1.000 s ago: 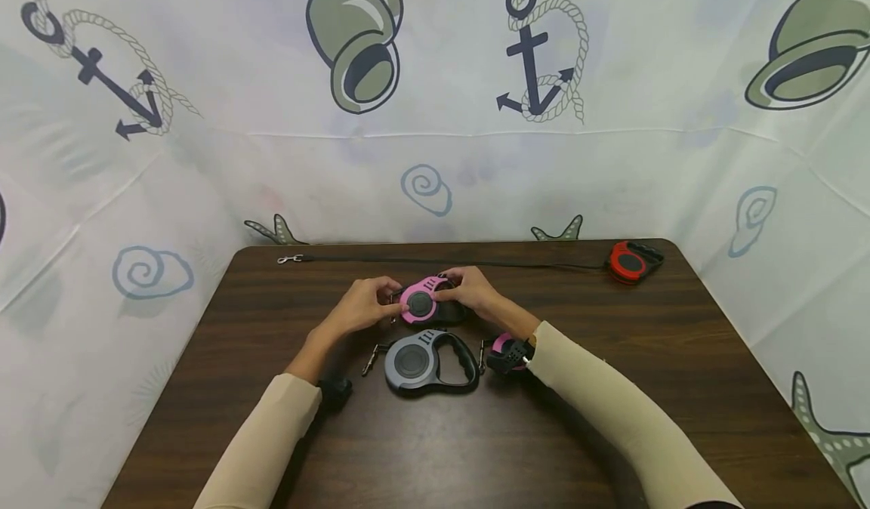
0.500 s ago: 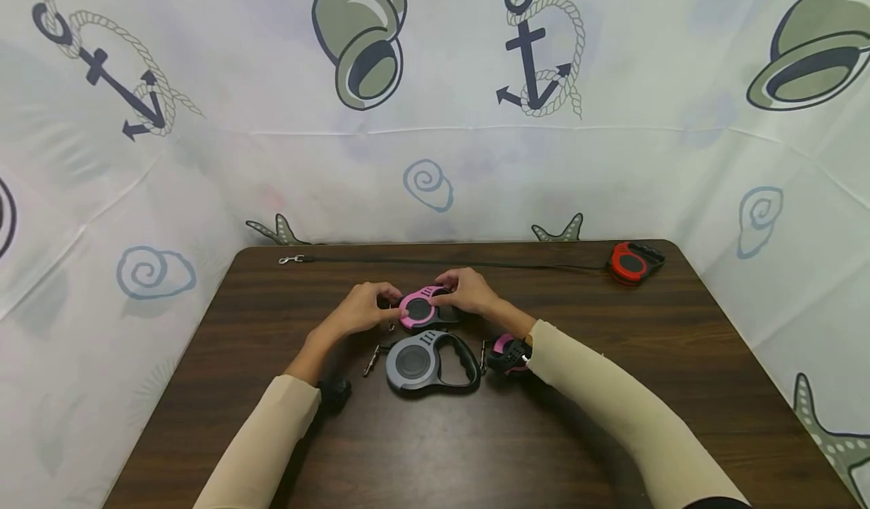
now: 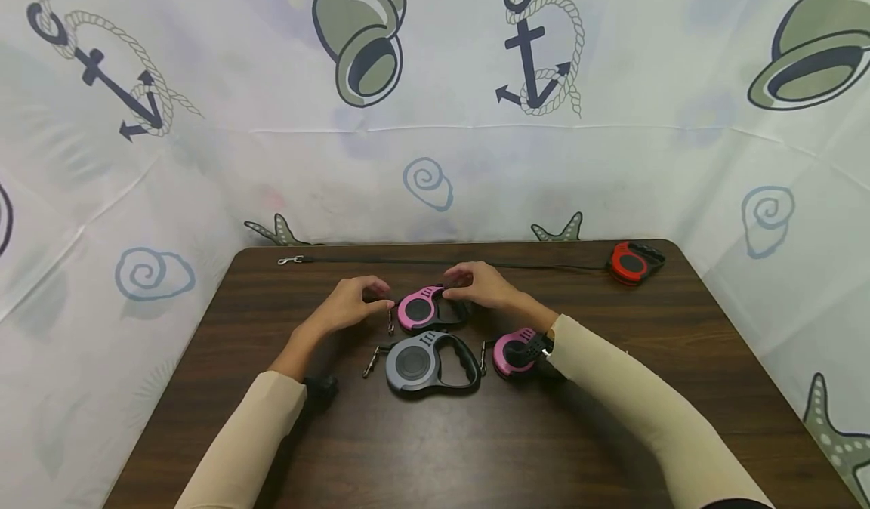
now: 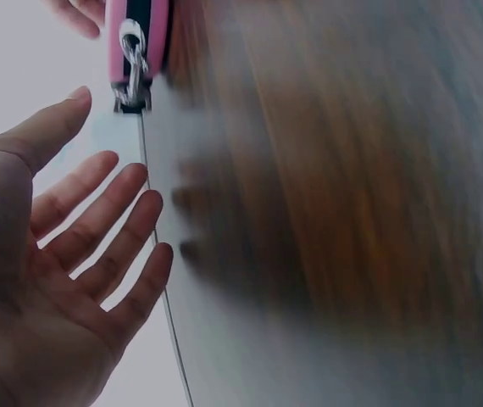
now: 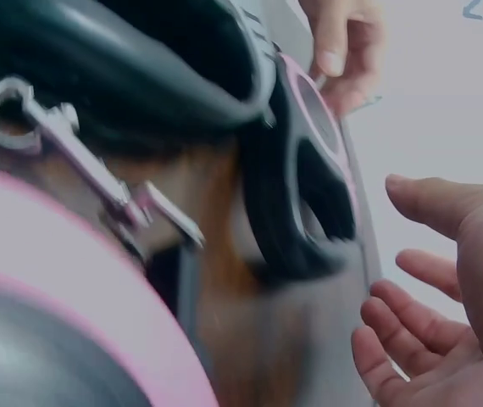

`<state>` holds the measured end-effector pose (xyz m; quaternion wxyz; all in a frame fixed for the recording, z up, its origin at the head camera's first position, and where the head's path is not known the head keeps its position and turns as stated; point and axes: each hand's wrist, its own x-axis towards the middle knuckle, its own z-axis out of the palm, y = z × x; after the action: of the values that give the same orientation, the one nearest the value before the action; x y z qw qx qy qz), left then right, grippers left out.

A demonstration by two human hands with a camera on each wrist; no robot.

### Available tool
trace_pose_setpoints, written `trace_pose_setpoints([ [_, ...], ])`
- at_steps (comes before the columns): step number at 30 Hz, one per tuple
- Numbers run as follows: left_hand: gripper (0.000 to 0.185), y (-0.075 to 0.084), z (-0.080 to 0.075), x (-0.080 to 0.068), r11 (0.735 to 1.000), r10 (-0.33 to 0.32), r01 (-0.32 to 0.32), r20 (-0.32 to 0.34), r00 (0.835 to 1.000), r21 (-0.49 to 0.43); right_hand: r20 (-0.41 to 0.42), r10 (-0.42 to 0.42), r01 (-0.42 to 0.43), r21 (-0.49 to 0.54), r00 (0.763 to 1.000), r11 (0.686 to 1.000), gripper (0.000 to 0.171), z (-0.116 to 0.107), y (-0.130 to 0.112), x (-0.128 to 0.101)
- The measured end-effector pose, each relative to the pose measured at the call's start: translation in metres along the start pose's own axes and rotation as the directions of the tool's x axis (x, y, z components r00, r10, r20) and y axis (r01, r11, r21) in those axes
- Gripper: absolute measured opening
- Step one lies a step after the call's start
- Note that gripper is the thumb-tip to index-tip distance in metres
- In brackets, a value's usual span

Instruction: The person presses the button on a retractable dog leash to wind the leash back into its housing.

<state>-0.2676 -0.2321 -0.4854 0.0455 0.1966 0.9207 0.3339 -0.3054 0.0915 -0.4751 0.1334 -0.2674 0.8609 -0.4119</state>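
A pink and black retractable dog leash (image 3: 418, 310) lies flat on the table between the two hands. Just left of its clip end is the left hand (image 3: 350, 303), its fingers spread and holding nothing; the left wrist view shows that palm (image 4: 63, 271) apart from the leash. Beside the leash's black handle hovers the right hand (image 3: 484, 285), fingers loosely bent with nothing in them. In the right wrist view a gap separates the right hand (image 5: 453, 288) from the handle (image 5: 305, 203). A grey retractable leash (image 3: 412, 362) lies in front of the pink one.
A second pink leash (image 3: 514, 352) sits under the right wrist, partly covered by the wrist strap. At the back right is a red and black leash (image 3: 628, 263), its cord (image 3: 442, 260) stretched leftward along the table's far edge to a metal clip (image 3: 291, 260).
Both hands held the pink leash and shifted it slightly nearer the grey one. Now they have let go, the left hand moving left and the right hand moving right.
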Motion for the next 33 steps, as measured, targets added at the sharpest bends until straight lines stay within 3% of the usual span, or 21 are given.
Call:
trace_pose_setpoints([
  [7, 0.047, -0.019, -0.013, -0.003, 0.999, -0.035, 0.036, -0.061, 0.998, 0.024, 0.009, -0.035, 0.035, -0.005, 0.999, 0.999, 0.051, -0.034, 0.019, -0.014],
  [11, 0.055, -0.033, -0.023, -0.006, 0.995, -0.048, 0.057, -0.096, 0.994, 0.086, -0.004, -0.067, 0.067, -0.004, 0.998, 0.998, 0.049, -0.057, 0.031, -0.027],
  [17, 0.065, -0.052, -0.043, -0.011, 0.980, -0.075, 0.096, -0.126, 0.989, 0.173, -0.021, -0.088, 0.084, -0.147, 0.996, 0.986, 0.050, -0.092, 0.050, -0.048],
  [24, 0.075, -0.067, -0.061, -0.014, 0.951, -0.122, 0.151, -0.122, 0.985, 0.269, -0.045, -0.025, 0.014, -0.228, 0.999, 0.974, 0.057, -0.142, 0.075, -0.070],
  [33, 0.085, -0.077, -0.076, -0.015, 0.954, -0.167, 0.180, -0.077, 0.983, 0.240, -0.089, 0.092, -0.116, -0.317, 0.992, 0.941, 0.064, -0.196, 0.107, -0.101],
])
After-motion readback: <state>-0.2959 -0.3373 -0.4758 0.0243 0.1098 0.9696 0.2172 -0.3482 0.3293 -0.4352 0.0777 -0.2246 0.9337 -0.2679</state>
